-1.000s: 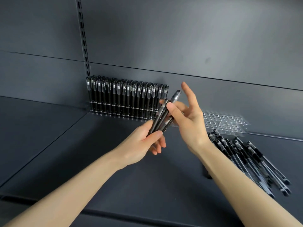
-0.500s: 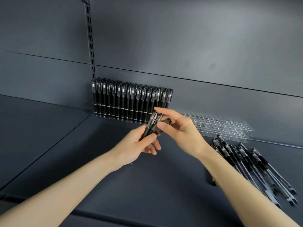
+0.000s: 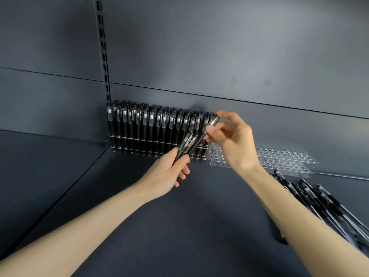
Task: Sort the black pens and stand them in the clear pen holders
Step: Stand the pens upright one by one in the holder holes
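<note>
My left hand (image 3: 169, 172) grips a small bundle of black pens (image 3: 187, 143) by their lower ends, tilted up to the right. My right hand (image 3: 233, 140) pinches the cap end of one pen (image 3: 212, 121) that sticks out above the bundle. Behind them a clear pen holder (image 3: 159, 151) against the back wall is filled with several upright black pens (image 3: 155, 124). To its right lies an empty clear holder (image 3: 283, 158) with rows of holes. A pile of loose black pens (image 3: 323, 204) lies on the shelf at the right, partly hidden by my right forearm.
The dark grey shelf (image 3: 189, 226) runs from the back wall to the front edge. A slotted metal upright (image 3: 103, 56) stands in the back left corner. A second shelf panel (image 3: 40, 156) lies to the left.
My right hand has pulled one pen up and to the right out of the bundle, towards the filled holder's right end. Both hands sit a little higher and closer to the holders.
</note>
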`<act>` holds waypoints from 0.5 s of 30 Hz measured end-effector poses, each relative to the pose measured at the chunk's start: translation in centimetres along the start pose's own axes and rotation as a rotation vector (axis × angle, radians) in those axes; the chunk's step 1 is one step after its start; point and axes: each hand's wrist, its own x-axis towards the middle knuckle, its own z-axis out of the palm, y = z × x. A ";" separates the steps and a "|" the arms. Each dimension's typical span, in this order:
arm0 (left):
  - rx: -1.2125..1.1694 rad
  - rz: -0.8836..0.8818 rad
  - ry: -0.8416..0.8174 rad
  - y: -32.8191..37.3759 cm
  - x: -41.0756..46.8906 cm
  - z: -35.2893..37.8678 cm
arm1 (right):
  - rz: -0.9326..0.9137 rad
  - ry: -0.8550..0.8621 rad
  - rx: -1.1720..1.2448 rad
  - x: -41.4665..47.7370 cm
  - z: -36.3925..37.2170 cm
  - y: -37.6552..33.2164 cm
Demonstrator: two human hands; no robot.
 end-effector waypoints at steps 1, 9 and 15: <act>0.081 0.016 0.034 -0.3 0.5 -0.5 | -0.014 0.068 -0.016 0.6 0.1 -0.2; 0.016 0.113 0.238 -2.2 1.6 -1.6 | -0.196 0.326 -0.397 3.3 1.0 1.1; -0.148 0.056 0.237 -1.9 1.9 -1.6 | -0.229 0.334 -0.493 3.6 1.6 2.4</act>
